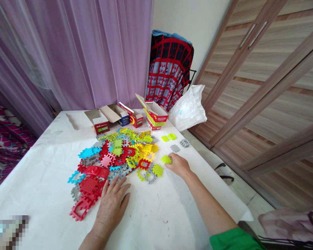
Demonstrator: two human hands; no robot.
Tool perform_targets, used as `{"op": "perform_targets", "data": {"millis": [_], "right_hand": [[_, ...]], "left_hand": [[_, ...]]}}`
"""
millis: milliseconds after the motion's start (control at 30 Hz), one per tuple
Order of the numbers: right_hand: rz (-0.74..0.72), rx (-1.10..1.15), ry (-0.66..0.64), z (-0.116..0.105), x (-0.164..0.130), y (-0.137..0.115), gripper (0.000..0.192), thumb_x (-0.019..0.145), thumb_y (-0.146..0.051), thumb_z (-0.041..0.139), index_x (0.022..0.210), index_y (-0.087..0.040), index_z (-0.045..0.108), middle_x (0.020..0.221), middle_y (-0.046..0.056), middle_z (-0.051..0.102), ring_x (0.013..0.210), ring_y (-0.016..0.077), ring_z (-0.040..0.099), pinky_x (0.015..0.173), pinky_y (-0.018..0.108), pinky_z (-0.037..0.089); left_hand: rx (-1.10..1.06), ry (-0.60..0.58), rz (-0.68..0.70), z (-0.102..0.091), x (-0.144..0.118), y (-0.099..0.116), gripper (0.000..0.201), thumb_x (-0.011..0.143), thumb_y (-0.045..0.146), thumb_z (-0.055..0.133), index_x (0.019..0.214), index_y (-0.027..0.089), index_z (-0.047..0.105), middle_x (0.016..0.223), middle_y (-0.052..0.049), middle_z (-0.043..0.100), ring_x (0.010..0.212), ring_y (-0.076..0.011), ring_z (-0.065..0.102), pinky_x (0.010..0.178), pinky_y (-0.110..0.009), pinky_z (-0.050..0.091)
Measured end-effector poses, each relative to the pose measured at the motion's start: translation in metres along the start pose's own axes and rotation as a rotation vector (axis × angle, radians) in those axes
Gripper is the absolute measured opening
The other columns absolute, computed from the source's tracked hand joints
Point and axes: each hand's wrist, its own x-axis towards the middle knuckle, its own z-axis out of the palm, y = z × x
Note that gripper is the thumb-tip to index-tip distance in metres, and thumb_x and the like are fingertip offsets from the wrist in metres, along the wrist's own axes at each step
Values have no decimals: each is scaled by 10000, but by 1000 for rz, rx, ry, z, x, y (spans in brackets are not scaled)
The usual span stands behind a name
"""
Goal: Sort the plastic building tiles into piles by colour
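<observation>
The right hand pinches a notched lime plastic tile right of the toothed tile heap; the left hand lies flat, seemingly touching red pieces nearby.

print on the cartons seems too small to read.

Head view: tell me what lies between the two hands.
In the head view, between the left hand and the right hand lie a few plastic tiles, lime and grey, then bare white table cover nearer the person.
</observation>
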Motion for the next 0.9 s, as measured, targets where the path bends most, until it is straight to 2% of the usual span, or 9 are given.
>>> {"op": "perform_targets", "data": {"millis": [100,233,333,433,733,900], "right_hand": [[21,-2,105,-14,23,1,421,784,-433,617,1151,-241,545,1138,51,668,1043,223,608,811,289,415],[41,-78,226,-31,71,1,478,779,-452,630,1180,-210,531,1119,94,672,1081,259,584,894,343,385],[71,-118,226,-32,103,-1,481,773,-450,634,1173,-203,532,1108,116,669,1082,268,579,906,364,374],[109,-130,178,-28,123,-4,488,762,-448,640,1167,-199,532,1097,131,668,1066,274,588,886,366,382],[128,-152,132,-22,135,-7,494,765,-452,640,1177,-194,547,1072,137,675,1054,273,604,875,354,402],[108,-138,159,-19,136,-1,482,764,-456,642,1161,-193,566,1105,138,662,1082,278,587,879,358,417]], "left_hand": [[15,-10,2,-1,0,0,259,885,276,523,1101,297,664,1265,-44,651,1259,-300,507,1077,-567,312],[47,-8,19,-1,0,0,258,887,271,514,1097,304,659,1260,-33,656,1255,-298,509,1051,-559,339],[69,11,34,-1,0,-1,255,881,268,522,1094,308,657,1246,-25,665,1239,-286,523,1045,-538,348],[76,16,46,-1,0,-2,262,872,263,534,1100,313,654,1242,-21,667,1234,-273,530,1066,-517,331],[81,32,60,2,-1,-6,275,872,279,530,1108,328,662,1251,-9,662,1243,-256,523,1107,-491,282],[85,27,65,2,-1,-6,281,870,283,536,1118,330,660,1254,-7,660,1248,-254,519,1108,-485,281]]}}
